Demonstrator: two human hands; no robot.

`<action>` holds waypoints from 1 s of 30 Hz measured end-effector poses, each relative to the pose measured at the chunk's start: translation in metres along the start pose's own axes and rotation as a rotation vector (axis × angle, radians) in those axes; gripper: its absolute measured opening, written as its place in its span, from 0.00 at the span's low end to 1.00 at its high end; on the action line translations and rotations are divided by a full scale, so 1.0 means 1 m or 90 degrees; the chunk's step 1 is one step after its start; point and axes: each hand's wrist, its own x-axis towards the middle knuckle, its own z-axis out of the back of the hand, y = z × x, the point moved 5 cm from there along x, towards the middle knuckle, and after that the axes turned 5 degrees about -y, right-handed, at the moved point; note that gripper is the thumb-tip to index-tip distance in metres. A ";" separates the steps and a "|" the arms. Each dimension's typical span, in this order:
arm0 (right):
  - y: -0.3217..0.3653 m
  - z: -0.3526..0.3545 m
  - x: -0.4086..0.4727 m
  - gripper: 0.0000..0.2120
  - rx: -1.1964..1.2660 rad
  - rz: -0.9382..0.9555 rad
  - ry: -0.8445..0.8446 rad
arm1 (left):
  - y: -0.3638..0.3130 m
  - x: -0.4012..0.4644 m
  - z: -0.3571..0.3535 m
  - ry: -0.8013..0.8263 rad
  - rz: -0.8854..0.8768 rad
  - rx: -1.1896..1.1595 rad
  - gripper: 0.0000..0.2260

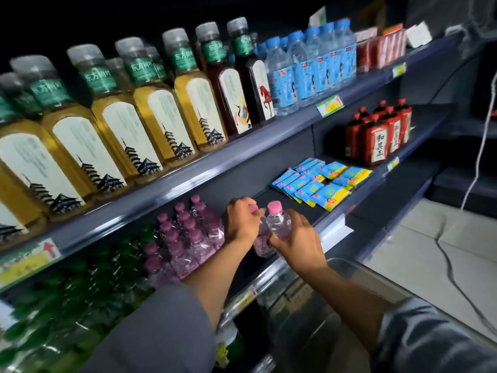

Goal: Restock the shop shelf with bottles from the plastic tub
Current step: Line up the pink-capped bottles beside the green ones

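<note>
Left hand (242, 222) grips one pink-capped bottle (262, 244), right hand (297, 236) grips another (278, 223), both at the middle shelf (290, 208), right of shelved pink bottles (188, 232).

The scene is dim, with the far top left falling to near black. Light seems to come from the right, where the pale tiled floor (419, 238) is brightest. Soft glare streaks the yellow tea bottles with white pagoda labels (113, 135). The green plastic bottles on the lower shelf (67, 292) smear with motion blur at near left. Wide-angle distortion tilts the grey metal shelf edges (215, 176).
</note>
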 end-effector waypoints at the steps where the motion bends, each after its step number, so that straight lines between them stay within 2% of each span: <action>1: 0.003 -0.010 0.007 0.35 0.010 -0.002 0.005 | 0.007 0.010 0.001 -0.002 -0.001 0.011 0.10; 7: 0.018 -0.070 0.041 0.34 0.048 -0.003 0.053 | 0.051 0.061 0.004 0.006 0.016 0.064 0.06; 15: 0.009 -0.126 0.070 0.24 0.069 0.011 0.113 | 0.079 0.111 -0.006 0.042 0.056 0.059 0.10; 19: 0.004 -0.150 0.071 0.22 0.089 0.010 0.132 | 0.089 0.128 -0.015 0.072 0.056 0.111 0.11; 24: 0.016 -0.167 0.071 0.29 0.138 0.034 0.132 | 0.103 0.133 -0.020 0.078 0.070 0.155 0.13; 27: 0.013 -0.175 0.071 0.27 0.163 0.022 0.139 | 0.106 0.139 -0.021 0.080 0.085 0.184 0.12; 30: 0.008 -0.181 0.072 0.33 0.121 -0.009 0.154 | 0.109 0.150 -0.024 0.092 0.111 0.193 0.12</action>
